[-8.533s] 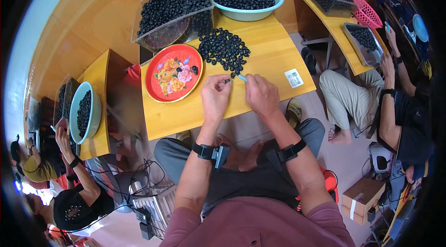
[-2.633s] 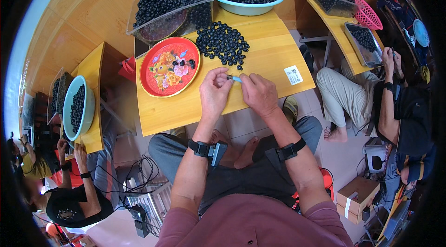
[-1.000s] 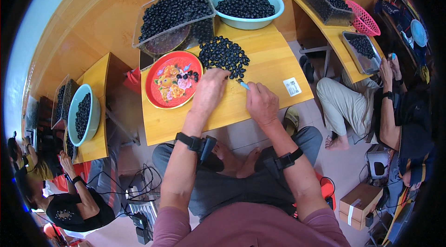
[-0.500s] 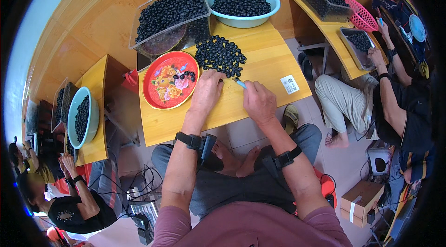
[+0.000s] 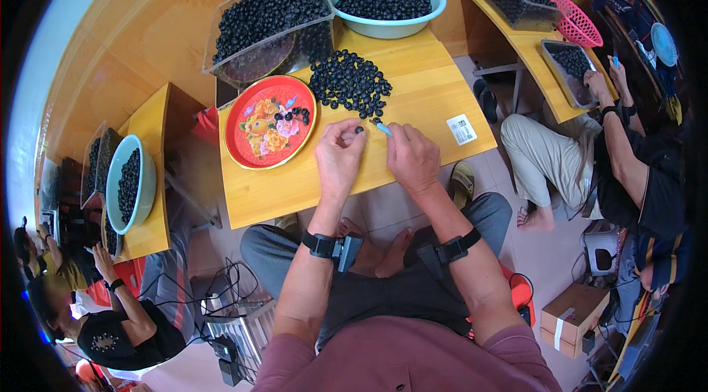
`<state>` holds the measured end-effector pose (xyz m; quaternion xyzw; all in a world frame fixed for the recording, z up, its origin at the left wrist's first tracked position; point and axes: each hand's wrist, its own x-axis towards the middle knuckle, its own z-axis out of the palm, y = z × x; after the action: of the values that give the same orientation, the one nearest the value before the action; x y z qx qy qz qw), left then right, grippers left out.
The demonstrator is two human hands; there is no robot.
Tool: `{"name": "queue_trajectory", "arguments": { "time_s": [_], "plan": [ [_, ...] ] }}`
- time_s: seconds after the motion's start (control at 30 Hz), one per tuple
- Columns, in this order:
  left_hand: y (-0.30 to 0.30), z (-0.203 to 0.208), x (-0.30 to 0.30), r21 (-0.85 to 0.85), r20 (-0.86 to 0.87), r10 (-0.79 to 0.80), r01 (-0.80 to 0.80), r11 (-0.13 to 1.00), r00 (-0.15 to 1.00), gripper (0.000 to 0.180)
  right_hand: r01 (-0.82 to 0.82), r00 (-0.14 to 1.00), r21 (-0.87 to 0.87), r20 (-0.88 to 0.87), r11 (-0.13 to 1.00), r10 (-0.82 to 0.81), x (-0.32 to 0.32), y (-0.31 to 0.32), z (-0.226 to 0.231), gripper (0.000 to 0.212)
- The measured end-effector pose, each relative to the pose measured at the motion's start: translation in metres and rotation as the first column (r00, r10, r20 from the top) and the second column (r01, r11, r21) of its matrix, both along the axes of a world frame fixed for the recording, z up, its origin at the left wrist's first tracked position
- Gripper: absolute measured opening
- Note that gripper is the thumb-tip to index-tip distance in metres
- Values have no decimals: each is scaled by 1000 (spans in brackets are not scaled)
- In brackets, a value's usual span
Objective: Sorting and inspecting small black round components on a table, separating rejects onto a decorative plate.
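Observation:
My left hand (image 5: 341, 148) pinches one small black round berry-like piece (image 5: 359, 129) between thumb and fingertips, just above the wooden table. In my closed right hand (image 5: 413, 160) is a slim light-blue-handled tool (image 5: 383, 128), its end pointing left beside the left hand; its tip is too small to make out. A loose pile of the same black pieces (image 5: 349, 84) lies on the table just beyond both hands. To the left, a red round tray (image 5: 243, 146) with a flower pattern holds several of them.
At the table's far side stand a heaped clear plastic bin (image 5: 276, 60) and a filled light-blue basin (image 5: 387, 29). A white label (image 5: 462, 129) is stuck on the table (image 5: 295, 196) at right. Other people work at tables (image 5: 516, 42) on both sides; a cardboard box (image 5: 575, 318) sits on the floor.
My left hand has lifted from the pile's near edge and drawn back toward me and slightly right, now showing a black piece in its fingertips. My right hand has barely moved.

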<state>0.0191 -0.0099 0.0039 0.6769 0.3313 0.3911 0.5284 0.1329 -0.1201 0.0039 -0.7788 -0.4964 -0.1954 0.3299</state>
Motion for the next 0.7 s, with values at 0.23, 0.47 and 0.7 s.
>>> {"name": "queue_trajectory", "arguments": {
  "time_s": [0.23, 0.47, 0.7],
  "plan": [
    [-7, -5, 4, -84, 55, -3, 8, 996, 998, 35, -27, 1000, 3, 16, 1000, 27, -3, -1, 3, 5],
    [-9, -2, 5, 55, -23, 32, -31, 998, 999, 37, -133, 988, -35, 80, 990, 135, 1, -2, -2, 9],
    [-8, -4, 4, 68, -13, 42, -41, 997, 999, 36, -133, 987, -38, 84, 990, 136, -1, -1, 1, 9]
  ]
}}
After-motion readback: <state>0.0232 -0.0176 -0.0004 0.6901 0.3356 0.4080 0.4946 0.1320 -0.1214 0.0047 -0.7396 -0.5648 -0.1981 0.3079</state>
